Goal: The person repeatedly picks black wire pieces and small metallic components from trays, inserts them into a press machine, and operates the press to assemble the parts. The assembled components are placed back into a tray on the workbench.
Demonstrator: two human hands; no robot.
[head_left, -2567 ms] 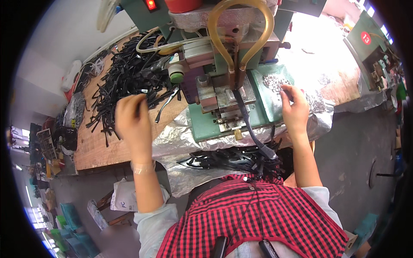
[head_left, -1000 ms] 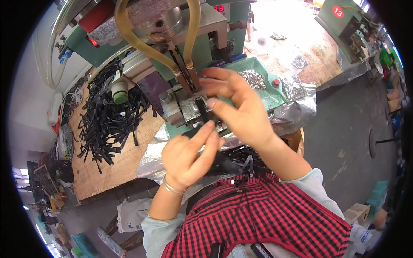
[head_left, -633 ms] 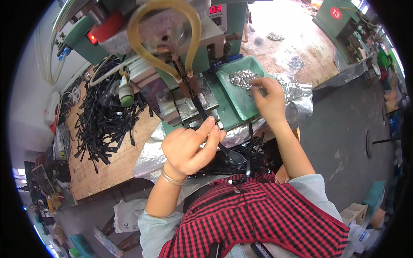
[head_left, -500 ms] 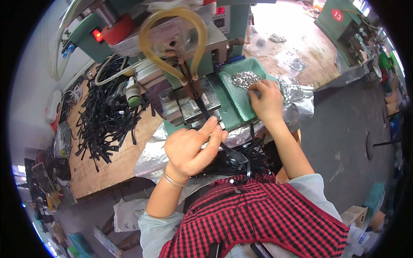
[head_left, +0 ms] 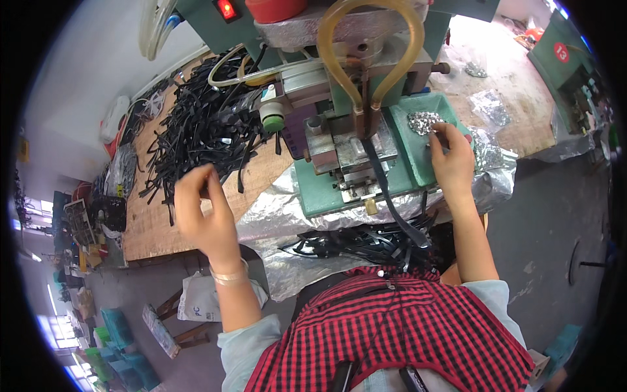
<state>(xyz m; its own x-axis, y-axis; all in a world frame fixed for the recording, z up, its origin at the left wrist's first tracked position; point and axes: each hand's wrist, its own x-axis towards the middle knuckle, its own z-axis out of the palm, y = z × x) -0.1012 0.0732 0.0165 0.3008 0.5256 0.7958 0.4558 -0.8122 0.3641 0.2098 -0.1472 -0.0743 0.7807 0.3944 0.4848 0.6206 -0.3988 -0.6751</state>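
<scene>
My left hand [head_left: 206,212] is in the air over the left part of the wooden table, just in front of a tangled pile of black straps [head_left: 202,124]. Its fingers are loosely curled, a gap shows between them and the thumb, and no object is visible in it. My right hand [head_left: 454,160] reaches into a green tray [head_left: 418,160], fingertips pinched at a heap of small shiny metal pieces [head_left: 423,121]; what they hold is too small to see. One black strap [head_left: 385,189] runs from under the press head [head_left: 366,124] down toward my lap, untouched by either hand.
A green press machine [head_left: 398,91] with a yellowish hose loop [head_left: 326,39] stands in the middle. Silver foil [head_left: 274,206] covers the table's front edge, and more black straps [head_left: 366,245] lie below it. Bagged metal pieces [head_left: 490,108] sit at right near another green machine [head_left: 565,78].
My left hand has let go of the strap at the press and swung left toward the strap pile. My right hand remains at the tray, fingertips in the metal pieces. The view has shifted.
</scene>
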